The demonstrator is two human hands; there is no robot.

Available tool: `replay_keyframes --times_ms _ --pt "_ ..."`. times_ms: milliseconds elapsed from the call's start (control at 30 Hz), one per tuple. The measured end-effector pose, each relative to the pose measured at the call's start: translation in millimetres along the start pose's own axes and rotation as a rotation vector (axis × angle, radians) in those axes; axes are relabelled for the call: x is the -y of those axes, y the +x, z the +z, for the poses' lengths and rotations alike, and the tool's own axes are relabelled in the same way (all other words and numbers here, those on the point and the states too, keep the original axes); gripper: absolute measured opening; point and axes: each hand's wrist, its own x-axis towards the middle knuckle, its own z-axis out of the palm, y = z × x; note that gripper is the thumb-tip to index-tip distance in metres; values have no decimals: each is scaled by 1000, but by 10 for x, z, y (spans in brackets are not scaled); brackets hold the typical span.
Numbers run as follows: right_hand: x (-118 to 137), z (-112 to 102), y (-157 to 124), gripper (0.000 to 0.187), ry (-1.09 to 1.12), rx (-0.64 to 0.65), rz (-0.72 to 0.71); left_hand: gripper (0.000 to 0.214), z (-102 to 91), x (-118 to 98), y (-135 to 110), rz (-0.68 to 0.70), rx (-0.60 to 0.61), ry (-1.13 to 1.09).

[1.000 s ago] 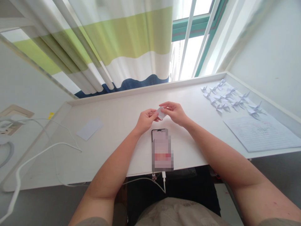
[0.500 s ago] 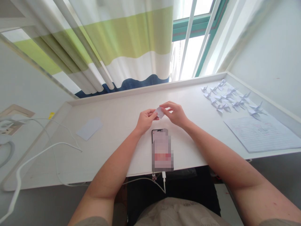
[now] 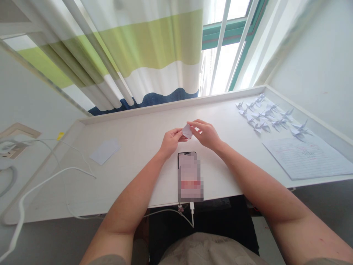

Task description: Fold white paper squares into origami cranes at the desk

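A small folded piece of white paper is held up above the desk, between my two hands. My left hand pinches its left side, thumb on top and fingers beneath. With thumb and forefinger, my right hand grips its upper right edge. The paper's finer creases are too small to make out. Just below my hands lies a phone with a blurred screen and a charging cable in its lower end. Several folded paper cranes stand at the far right of the desk.
A small stack of blank white paper lies on the left of the white desk. Written sheets lie at the right front. White cables cross the left edge. A raised rim and a curtain bound the back.
The paper is turned slightly, showing more of its face. My right fingers have shifted a little along its upper edge; my left hand stays nearly in place.
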Motion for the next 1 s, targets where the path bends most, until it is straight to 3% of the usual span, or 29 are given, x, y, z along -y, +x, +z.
replay_keyframes --times_ms 400,633,800,1000 --pt "32 -63 12 30 -122 38 -59 23 15 -40 -3 -61 -43 -57" --pt "134 -29 0 11 245 -2 55 30 4 -33 -17 -69 14 -54" --pt "81 -12 14 22 337 61 181 32 2 -33 -39 -32 47 -9" --pt "75 -12 27 24 433 71 186 27 2 -35 -22 -31 16 -28"
